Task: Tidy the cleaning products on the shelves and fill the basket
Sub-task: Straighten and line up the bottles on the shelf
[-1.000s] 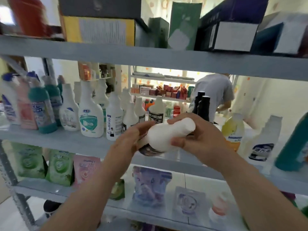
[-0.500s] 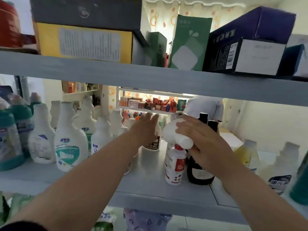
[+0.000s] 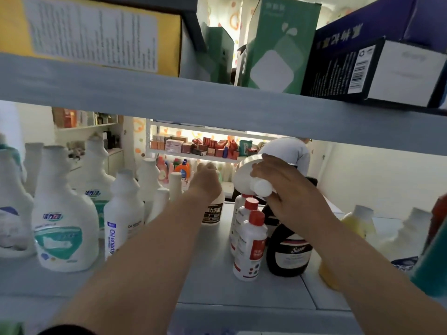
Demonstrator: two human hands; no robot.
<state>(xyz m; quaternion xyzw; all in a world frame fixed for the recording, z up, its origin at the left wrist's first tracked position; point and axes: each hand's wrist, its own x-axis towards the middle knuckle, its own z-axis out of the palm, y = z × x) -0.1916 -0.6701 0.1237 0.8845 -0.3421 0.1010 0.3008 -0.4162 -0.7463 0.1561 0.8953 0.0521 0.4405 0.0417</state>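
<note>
Both arms reach deeper over the shelf (image 3: 212, 274) than before. The right hand (image 3: 290, 197) grips the tipped white bottle (image 3: 244, 175) above the red-capped bottles (image 3: 249, 250). The left hand (image 3: 205, 182) covers the dark-labelled bottle (image 3: 212, 213) near the back edge, its grip hidden. Shelving step; next, probably stand the white bottle upright.

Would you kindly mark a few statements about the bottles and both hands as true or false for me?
1. The right hand holds a white bottle. True.
2. That bottle is upright. False: it is held tilted above the red-capped bottles.
3. The red-capped bottles stand left of the black bottle. True.
4. The left hand holds the black bottle. False: it is at the dark-labelled bottle further back.
</note>
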